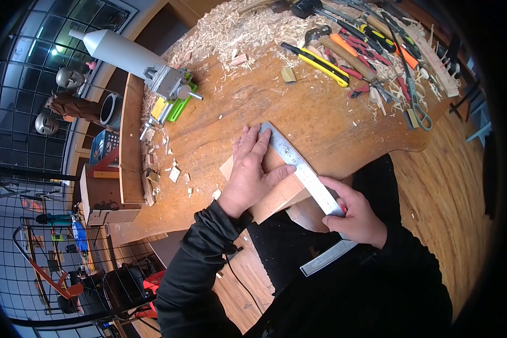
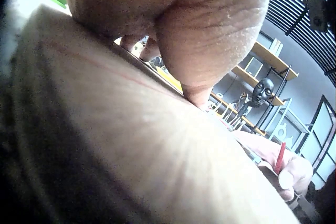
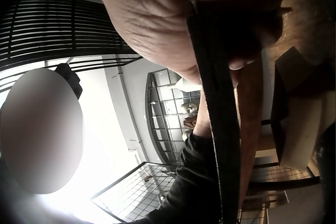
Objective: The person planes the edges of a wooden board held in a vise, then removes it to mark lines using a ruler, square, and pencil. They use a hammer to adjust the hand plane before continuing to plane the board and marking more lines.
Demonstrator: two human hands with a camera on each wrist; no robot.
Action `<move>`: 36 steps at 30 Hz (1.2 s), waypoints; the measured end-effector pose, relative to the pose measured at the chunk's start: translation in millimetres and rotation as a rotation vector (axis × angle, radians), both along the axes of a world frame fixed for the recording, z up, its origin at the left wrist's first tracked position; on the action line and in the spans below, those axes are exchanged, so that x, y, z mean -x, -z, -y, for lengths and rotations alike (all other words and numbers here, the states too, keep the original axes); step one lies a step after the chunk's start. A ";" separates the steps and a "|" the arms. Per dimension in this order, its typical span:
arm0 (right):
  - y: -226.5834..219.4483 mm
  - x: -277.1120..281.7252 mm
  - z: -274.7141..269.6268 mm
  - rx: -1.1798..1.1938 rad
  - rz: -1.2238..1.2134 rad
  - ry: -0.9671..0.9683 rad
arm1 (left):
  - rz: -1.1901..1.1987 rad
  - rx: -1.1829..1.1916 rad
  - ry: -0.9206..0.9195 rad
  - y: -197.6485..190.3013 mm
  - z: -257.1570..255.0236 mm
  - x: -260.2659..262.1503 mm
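Note:
A light wooden block (image 1: 281, 196) lies at the near edge of the workbench, a steel try square (image 1: 302, 167) slanting across it. My left hand (image 1: 249, 168) presses down on the wood, fingertips at the blade's far end and thumb on its edge. At the near end of the blade my right hand (image 1: 355, 217) grips the square. A slim red stick (image 2: 281, 157), its kind unclear, also sits in the right hand's fingers. The square's shorter arm (image 1: 328, 258) hangs past the bench edge toward my body. A red line (image 2: 107, 70) runs along the wood in the left wrist view.
Wood shavings (image 1: 208, 34) cover the back of the workbench (image 1: 231, 107). A yellow utility knife (image 1: 324, 66), scissors (image 1: 417, 107) and several carving tools lie at back right. A grey cone-shaped piece (image 1: 118, 53) with a green-based vise (image 1: 180, 104) stands at back left.

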State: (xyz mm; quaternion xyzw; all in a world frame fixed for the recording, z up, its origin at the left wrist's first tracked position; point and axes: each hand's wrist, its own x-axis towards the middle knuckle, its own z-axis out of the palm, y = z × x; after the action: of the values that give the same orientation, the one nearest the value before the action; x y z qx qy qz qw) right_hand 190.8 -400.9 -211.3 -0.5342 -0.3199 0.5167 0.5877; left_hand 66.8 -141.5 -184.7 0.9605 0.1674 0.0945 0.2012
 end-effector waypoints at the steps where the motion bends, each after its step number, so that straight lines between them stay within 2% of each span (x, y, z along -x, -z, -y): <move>1: -0.5 0.0 0.1 0.003 0.012 -0.003 | -0.001 0.005 -0.001 -0.5 0.3 -0.1; 18: 2.9 2.6 -1.6 -0.017 -0.022 0.050 | -0.028 0.012 0.011 -0.5 -2.3 -2.4; 27: 5.1 -1.2 0.6 0.001 0.005 -0.014 | -0.025 0.007 0.015 -0.1 -2.3 -2.4; 32: 8.4 2.4 -2.4 -0.049 0.002 0.051 | -0.032 0.007 0.015 -0.3 -2.3 -2.5; 36: 5.0 -1.4 -0.4 -0.018 0.016 -0.007 | -0.040 0.002 0.017 -0.3 -2.8 -2.7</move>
State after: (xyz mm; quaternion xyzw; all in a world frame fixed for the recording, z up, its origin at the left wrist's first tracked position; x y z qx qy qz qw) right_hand 192.2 -400.5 -216.2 -0.5319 -0.3312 0.5115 0.5880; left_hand 69.5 -138.7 -184.4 0.9634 0.1631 0.0735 0.1996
